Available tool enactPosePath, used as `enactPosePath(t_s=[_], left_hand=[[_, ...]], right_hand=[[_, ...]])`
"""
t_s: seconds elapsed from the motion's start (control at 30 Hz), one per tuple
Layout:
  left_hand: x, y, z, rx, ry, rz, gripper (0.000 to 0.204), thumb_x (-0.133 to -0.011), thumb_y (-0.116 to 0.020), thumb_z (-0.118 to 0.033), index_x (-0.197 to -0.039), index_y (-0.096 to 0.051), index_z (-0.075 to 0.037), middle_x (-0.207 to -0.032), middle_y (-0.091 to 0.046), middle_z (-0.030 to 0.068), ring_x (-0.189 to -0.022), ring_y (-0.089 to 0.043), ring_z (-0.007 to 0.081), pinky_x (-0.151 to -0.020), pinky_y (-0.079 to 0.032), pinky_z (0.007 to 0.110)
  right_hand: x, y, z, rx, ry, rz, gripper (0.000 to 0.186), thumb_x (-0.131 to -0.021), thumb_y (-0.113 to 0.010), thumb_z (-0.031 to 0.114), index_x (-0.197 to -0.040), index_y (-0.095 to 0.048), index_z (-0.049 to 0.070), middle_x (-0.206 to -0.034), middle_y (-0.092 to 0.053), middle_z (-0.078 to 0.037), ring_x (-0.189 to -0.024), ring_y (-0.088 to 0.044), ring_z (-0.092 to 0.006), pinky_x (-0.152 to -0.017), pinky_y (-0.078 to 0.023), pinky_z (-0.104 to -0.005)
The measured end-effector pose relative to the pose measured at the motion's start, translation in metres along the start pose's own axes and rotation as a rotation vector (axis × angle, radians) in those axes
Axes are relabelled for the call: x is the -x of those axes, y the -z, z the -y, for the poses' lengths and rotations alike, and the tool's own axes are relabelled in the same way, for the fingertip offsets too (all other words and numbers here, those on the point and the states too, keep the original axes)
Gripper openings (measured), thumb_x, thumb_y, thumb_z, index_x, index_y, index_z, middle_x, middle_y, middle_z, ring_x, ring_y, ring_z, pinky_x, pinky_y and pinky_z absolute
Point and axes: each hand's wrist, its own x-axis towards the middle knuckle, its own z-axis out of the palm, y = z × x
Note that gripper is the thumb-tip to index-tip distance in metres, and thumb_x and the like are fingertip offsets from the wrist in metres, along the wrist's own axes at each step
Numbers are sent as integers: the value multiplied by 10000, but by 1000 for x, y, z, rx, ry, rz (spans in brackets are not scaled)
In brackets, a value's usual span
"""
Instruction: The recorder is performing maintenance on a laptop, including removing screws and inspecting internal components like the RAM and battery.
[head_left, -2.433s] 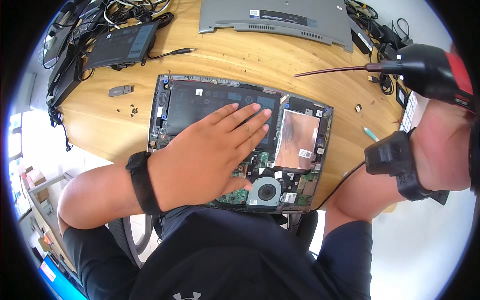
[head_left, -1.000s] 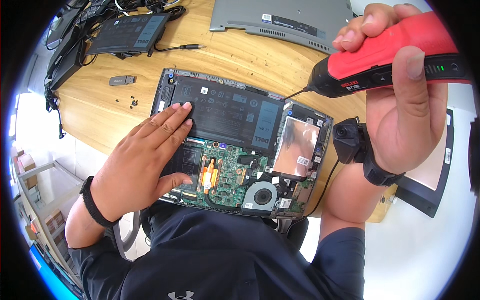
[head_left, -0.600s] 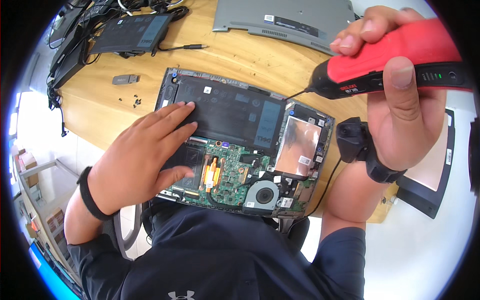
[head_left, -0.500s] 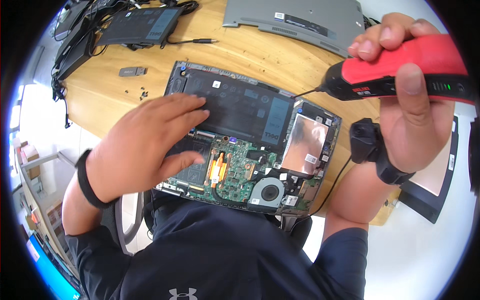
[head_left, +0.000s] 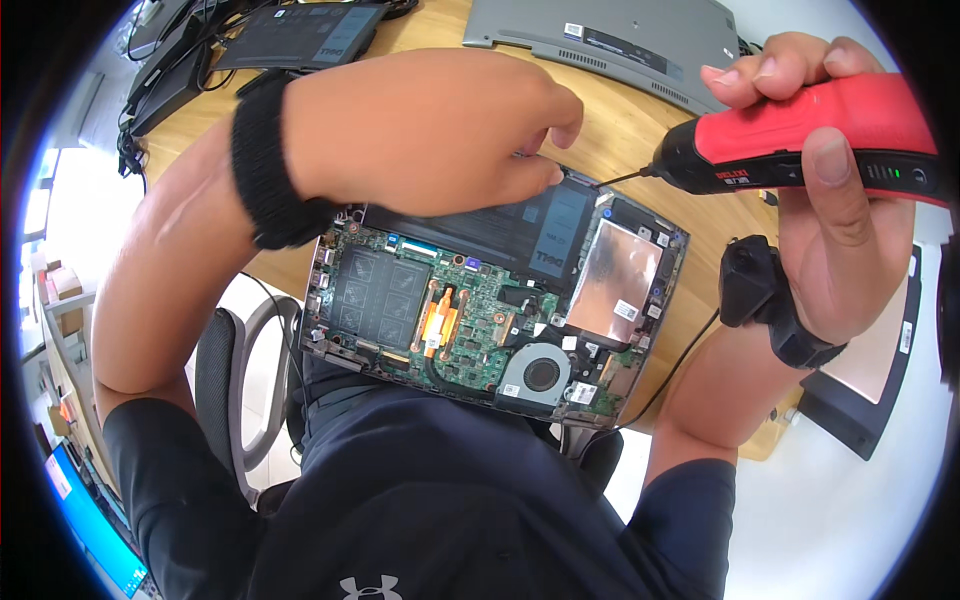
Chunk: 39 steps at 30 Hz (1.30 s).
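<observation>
An opened laptop base (head_left: 480, 330) lies on the wooden table, showing a black battery (head_left: 480, 230), a green circuit board (head_left: 480, 345), a fan (head_left: 540, 374) and a shiny copper-coloured plate (head_left: 615, 265). My right hand (head_left: 840, 215) grips a red and black electric screwdriver (head_left: 800, 125). Its thin bit points left, with the tip at the battery's far right corner. Above the battery's far side reaches my left hand (head_left: 430, 125), fingers bent and thumb apart from them, with nothing visible in it. The hand hides the laptop's far left corner.
A grey laptop bottom cover (head_left: 640, 45) lies at the far side. Another battery (head_left: 300, 35), cables and a black box (head_left: 180, 85) crowd the far left. A dark panel (head_left: 850, 420) lies at the right, and a chair (head_left: 225, 400) stands at the left.
My left hand has moved right and away from me, from the battery's left end to its far edge near the bit. The screwdriver stays almost in place at the battery's corner.
</observation>
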Motion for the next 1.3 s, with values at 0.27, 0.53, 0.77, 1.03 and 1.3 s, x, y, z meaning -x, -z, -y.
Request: enactPosePath(t_s=[0.27,0.53,0.77,1.03,1.3], left_hand=[[-61,-24,-4,-27,70,257,129,-935,-587,-127,-1042,-627,-67,-880,-669,175,-879,-662,391,-794,-520,482],[-79,-44,4,-47,-100,294,128,-896,-608,-101,-1011,-602,-45,-839,-657,168,-813,-662,381,-724,-524,461],[-83,-52,10,-66,-119,321,127,-900,-621,-100,-1017,-598,-58,-829,-647,152,-790,-653,374,-717,-519,457],[-84,-42,4,9,-114,365,151,-917,-636,-158,-950,-654,-11,-793,-653,186,-779,-640,389,-718,-514,454],[-85,-38,5,35,-89,375,193,-933,-648,-178,-948,-690,9,-817,-675,203,-794,-660,377,-737,-524,437]], right_hand=[[5,4,0,22,-70,-45,380,-1039,-603,200,-1322,-499,-32,-1199,-616,-196,-1156,-646,-321,-1100,-456,-503],[3,7,2,14,-154,-106,335,-1057,-586,216,-1269,-549,-40,-1176,-657,-198,-1152,-664,-304,-1072,-489,-436],[13,28,-2,-27,-182,-88,320,-1039,-608,207,-1250,-551,-26,-1162,-659,-189,-1131,-669,-296,-1056,-498,-425],[21,42,1,-84,-212,-18,312,-1006,-647,190,-1230,-546,-3,-1144,-654,-173,-1098,-672,-285,-1034,-506,-420],[26,69,0,-137,-230,58,316,-974,-686,172,-1210,-541,20,-1127,-649,-157,-1065,-676,-275,-1013,-514,-415]])
